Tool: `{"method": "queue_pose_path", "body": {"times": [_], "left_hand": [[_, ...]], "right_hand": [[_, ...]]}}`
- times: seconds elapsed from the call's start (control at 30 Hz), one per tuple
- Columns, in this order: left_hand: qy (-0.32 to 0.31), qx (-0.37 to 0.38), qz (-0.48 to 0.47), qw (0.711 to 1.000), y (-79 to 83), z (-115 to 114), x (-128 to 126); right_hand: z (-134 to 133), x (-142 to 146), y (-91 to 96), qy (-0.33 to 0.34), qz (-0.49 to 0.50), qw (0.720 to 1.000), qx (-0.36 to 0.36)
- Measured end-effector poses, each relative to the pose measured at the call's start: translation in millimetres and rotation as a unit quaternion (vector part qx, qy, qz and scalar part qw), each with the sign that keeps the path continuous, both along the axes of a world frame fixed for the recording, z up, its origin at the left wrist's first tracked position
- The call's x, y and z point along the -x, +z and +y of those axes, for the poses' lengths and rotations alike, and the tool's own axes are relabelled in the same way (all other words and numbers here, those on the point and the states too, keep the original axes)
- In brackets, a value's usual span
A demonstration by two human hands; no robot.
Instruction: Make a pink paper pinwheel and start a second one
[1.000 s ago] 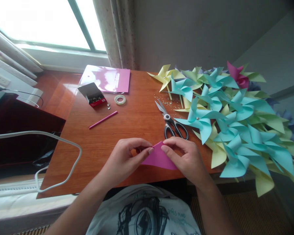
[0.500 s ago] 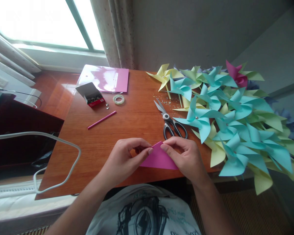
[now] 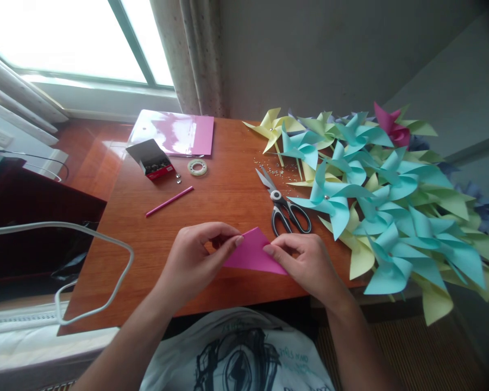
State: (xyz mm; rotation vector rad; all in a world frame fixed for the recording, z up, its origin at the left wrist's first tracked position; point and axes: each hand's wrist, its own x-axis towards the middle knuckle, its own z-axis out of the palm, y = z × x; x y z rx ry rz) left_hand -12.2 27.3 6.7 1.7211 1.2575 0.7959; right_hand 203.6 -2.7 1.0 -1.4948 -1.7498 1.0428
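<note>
Between my hands is a folded sheet of pink paper [image 3: 253,252], its peak pointing away from me above the table's near edge. My left hand [image 3: 204,258] pinches its left slanted edge between thumb and fingers. On the right side, my right hand [image 3: 299,260] pinches the opposite edge. Just beyond the right hand lie black-handled scissors [image 3: 280,201], blades apart and pointing away. A pink stick [image 3: 169,201] rests on the table, farther off to the left.
On the wooden table [image 3: 228,179] stand an open small box [image 3: 155,163] of fasteners and a tape roll [image 3: 198,167]. Pink sheets in a clear sleeve [image 3: 175,132] lie behind. Finished paper pinwheels [image 3: 391,206] crowd the right. A white cable [image 3: 122,244] loops at left.
Both hands have shifted slightly left with the pink paper. They are a little farther apart, and more of the paper's peak shows between them.
</note>
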Motion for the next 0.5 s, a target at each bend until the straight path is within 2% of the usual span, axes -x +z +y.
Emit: {"method": "queue_pose_path", "body": {"times": [0.1, 0.5], "left_hand": [[0.002, -0.013, 0.015, 1.000, 0.0, 2, 0], [-0.002, -0.040, 0.027, 0.999, 1.7, 14, 4]], "right_hand": [[0, -2, -1.0, -0.007, -0.007, 1.000, -0.013], [-2, -7, -1.9, 0.025, 0.022, 0.999, 0.038]]}}
